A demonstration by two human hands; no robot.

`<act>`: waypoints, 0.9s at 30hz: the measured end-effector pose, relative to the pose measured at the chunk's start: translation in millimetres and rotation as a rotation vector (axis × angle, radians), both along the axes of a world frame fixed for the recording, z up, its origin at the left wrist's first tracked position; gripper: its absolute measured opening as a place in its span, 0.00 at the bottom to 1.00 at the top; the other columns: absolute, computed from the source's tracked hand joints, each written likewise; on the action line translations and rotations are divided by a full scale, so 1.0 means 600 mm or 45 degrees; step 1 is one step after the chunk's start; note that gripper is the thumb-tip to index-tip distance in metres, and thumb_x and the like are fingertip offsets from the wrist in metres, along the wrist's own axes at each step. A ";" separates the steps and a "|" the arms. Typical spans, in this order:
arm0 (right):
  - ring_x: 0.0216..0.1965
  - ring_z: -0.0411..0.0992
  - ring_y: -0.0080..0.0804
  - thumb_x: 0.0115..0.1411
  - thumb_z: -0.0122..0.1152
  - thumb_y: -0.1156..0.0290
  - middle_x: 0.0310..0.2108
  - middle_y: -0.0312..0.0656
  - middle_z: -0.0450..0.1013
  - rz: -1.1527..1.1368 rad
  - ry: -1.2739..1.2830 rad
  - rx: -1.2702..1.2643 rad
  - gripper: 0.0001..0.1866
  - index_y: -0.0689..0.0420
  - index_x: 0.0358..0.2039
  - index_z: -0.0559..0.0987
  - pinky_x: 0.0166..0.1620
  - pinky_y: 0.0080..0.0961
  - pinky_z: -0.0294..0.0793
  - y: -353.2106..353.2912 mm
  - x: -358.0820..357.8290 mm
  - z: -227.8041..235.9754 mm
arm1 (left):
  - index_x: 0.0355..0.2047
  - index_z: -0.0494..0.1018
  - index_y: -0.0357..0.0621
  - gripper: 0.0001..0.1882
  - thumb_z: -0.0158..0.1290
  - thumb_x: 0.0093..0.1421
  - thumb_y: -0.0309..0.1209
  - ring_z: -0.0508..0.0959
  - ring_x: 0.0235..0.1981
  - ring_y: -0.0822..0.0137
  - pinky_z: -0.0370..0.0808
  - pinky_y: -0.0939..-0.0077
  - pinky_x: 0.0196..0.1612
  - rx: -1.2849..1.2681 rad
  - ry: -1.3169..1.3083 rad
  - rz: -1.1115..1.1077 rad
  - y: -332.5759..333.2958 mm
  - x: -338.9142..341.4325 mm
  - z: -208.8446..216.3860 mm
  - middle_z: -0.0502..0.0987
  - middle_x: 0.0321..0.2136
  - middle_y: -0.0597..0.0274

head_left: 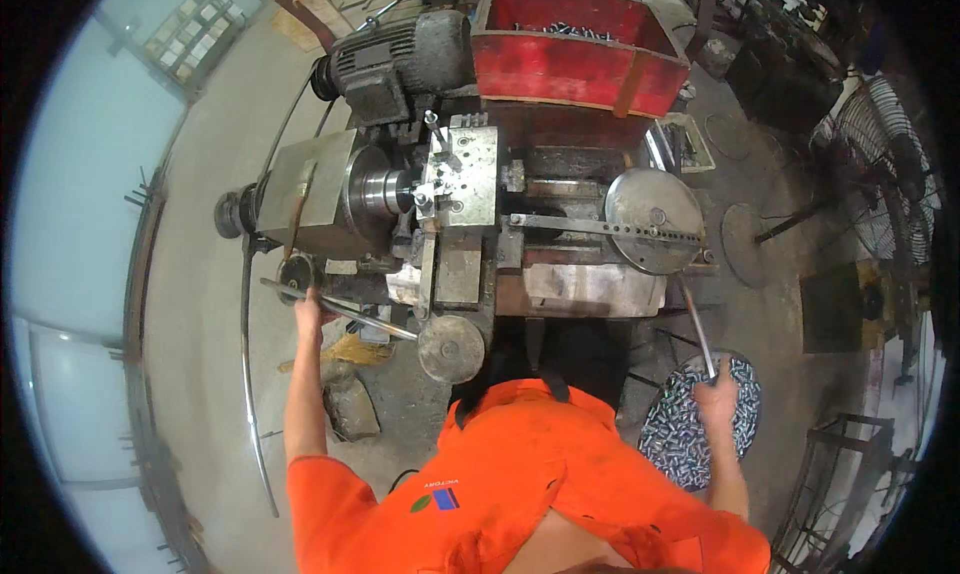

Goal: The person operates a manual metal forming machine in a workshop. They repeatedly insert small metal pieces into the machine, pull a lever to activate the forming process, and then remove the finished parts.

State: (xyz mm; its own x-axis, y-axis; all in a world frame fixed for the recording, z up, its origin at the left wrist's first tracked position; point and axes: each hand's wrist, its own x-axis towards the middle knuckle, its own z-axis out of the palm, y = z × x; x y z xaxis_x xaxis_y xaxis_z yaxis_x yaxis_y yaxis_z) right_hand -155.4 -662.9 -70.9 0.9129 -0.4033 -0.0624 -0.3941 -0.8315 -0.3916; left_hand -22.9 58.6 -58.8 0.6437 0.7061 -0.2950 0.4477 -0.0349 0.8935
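Before me stands a small metal lathe with a round chuck (pixel 375 196) at its left and a steel tool slide (pixel 470 174) in the middle. My left hand (pixel 309 316) is closed around a long metal lever (pixel 375 322), which runs to a round steel disc (pixel 451 349) at the front. On the right, my right hand (pixel 716 396) grips another lever (pixel 697 324), which slants up toward a large steel disc (pixel 650 199). A perforated flat bar (pixel 580 224) crosses that disc. Whether a workpiece sits in the chuck is too small to tell.
Behind the lathe are a dark electric motor (pixel 405 64) and a red box (pixel 570 74) with small metal parts. By my right arm, a round container holds many small metal pieces (pixel 675 429). A fan (pixel 880 164) stands at far right, a metal rack (pixel 840 484) below.
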 end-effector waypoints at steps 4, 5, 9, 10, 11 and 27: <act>0.36 0.72 0.52 0.39 0.61 0.65 0.33 0.54 0.74 0.021 0.143 -0.500 0.39 0.57 0.56 0.66 0.42 0.44 0.71 -0.156 0.098 -0.006 | 0.38 0.65 0.31 0.19 0.45 0.62 0.40 0.78 0.18 0.60 0.79 0.70 0.18 -0.088 -0.055 -0.108 0.034 0.005 -0.050 0.74 0.23 0.50; 0.37 0.73 0.50 0.40 0.61 0.64 0.34 0.53 0.74 -0.035 0.230 -0.542 0.37 0.57 0.55 0.67 0.42 0.43 0.71 -0.178 0.135 0.001 | 0.38 0.65 0.32 0.20 0.45 0.62 0.41 0.77 0.17 0.61 0.78 0.71 0.17 -0.084 -0.080 -0.142 0.033 0.006 -0.051 0.74 0.23 0.50; 0.42 0.71 0.49 0.39 0.59 0.64 0.43 0.52 0.71 -0.181 0.051 -0.731 0.40 0.60 0.57 0.64 0.48 0.41 0.68 -0.177 0.230 0.021 | 0.41 0.66 0.34 0.26 0.43 0.62 0.49 0.76 0.21 0.63 0.78 0.68 0.25 -0.277 -0.177 -0.183 0.004 0.004 -0.041 0.75 0.27 0.52; 0.45 0.69 0.49 0.39 0.58 0.64 0.45 0.52 0.70 -0.249 0.010 -0.756 0.40 0.61 0.57 0.63 0.51 0.42 0.66 -0.160 0.238 0.020 | 0.42 0.66 0.35 0.27 0.43 0.61 0.51 0.76 0.23 0.63 0.78 0.67 0.28 -0.368 -0.246 -0.132 0.008 0.001 -0.045 0.76 0.28 0.52; 0.48 0.67 0.50 0.39 0.58 0.65 0.48 0.53 0.68 -0.324 -0.032 -0.778 0.41 0.62 0.57 0.62 0.54 0.42 0.63 -0.142 0.238 0.014 | 0.43 0.66 0.35 0.28 0.43 0.61 0.52 0.76 0.24 0.62 0.78 0.65 0.31 -0.459 -0.317 -0.086 0.011 -0.001 -0.048 0.76 0.29 0.53; 0.39 0.73 0.47 0.38 0.56 0.72 0.36 0.51 0.74 0.343 -0.360 0.415 0.20 0.63 0.35 0.77 0.44 0.32 0.72 0.210 0.104 -0.059 | 0.33 0.73 0.41 0.22 0.50 0.53 0.50 0.78 0.35 0.46 0.74 0.54 0.37 1.071 0.391 -0.440 -0.031 -0.051 -0.390 0.77 0.31 0.46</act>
State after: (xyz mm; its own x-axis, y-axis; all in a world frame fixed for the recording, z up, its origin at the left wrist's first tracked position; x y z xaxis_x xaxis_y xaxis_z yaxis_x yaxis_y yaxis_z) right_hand -93.0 -536.9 -106.0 0.9813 -0.1517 0.1187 -0.0235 -0.7058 -0.7080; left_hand -53.7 39.7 -292.9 0.8352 0.5490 0.0313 0.5027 -0.7854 0.3611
